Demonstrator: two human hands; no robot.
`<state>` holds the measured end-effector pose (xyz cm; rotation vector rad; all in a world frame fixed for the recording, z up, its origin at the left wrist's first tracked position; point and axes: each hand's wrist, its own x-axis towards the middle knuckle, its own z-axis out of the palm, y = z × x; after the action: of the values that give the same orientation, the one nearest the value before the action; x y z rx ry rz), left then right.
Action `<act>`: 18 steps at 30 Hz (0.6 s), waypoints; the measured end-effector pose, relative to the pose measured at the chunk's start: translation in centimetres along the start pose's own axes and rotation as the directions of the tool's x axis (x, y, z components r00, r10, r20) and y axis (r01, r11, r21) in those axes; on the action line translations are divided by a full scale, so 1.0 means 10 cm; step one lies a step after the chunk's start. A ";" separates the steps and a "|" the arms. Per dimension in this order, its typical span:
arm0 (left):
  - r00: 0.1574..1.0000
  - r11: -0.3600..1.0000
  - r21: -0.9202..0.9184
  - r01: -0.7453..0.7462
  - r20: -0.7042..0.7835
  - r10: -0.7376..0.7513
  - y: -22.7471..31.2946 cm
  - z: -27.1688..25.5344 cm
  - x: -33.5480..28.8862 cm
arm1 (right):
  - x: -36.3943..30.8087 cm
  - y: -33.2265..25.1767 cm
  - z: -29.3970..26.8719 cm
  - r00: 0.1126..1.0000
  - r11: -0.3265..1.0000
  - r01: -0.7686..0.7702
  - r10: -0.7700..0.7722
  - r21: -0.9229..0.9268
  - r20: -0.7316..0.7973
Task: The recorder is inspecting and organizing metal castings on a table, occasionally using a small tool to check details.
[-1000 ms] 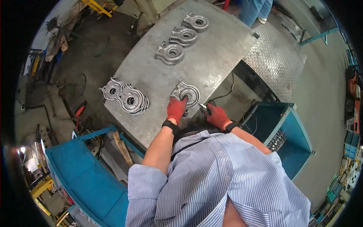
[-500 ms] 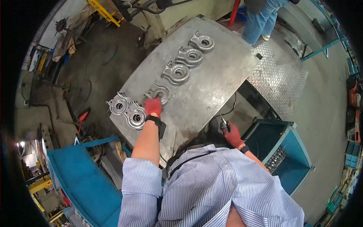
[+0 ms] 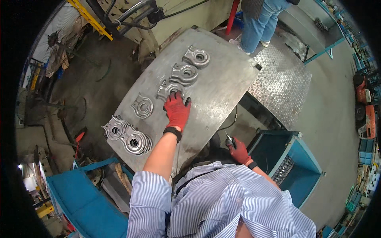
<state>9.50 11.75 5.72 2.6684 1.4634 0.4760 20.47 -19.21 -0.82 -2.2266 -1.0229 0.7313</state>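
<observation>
My left hand (image 3: 177,113), in a red glove, lies over a round stamped metal part (image 3: 163,90) on the metal table (image 3: 206,107). Its thumb is spread from the fingers, and the fingertips touch the part near its centre hole. A flatter-looking metal part (image 3: 143,106) lies loose to the left of that hand. Farther up the table sit two similar parts, the nearer (image 3: 185,74) and the farther (image 3: 197,57). Gloved too, my right hand (image 3: 239,152) is closed round a slim hand tool with a thin metal tip (image 3: 229,140), off the table's right edge.
Two stacks of metal parts (image 3: 136,142) stand at the table's near left corner. A blue bin (image 3: 305,158) with shiny parts is at right; a blue metal chute (image 3: 85,194) is at left. Beyond the table, a person in jeans (image 3: 254,29) stands by the tread-plate floor (image 3: 278,83).
My left hand has let go of the flatter part, now slightly farther left, and moved up and right to another part. My right hand keeps the tool. The whole view has shifted a little.
</observation>
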 end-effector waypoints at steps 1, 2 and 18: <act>0.998 0.998 0.068 0.001 0.062 -0.005 0.08 -0.03 0.07 | -0.03 -0.08 -0.05 1.000 1.000 0.006 -0.007 -0.024 -0.015; 0.995 0.990 0.141 -0.006 0.104 -0.009 0.09 0.01 0.15 | -0.06 -0.12 -0.09 0.999 0.999 0.018 -0.019 -0.046 -0.031; 0.969 0.956 0.292 0.037 0.223 -0.106 -0.10 0.02 0.61 | -0.20 0.21 -0.17 0.999 0.995 0.027 -0.022 0.100 -0.049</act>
<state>11.80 17.36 6.74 2.7451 1.6568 -0.0680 21.54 -22.41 -0.61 -2.1320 -0.9669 0.6996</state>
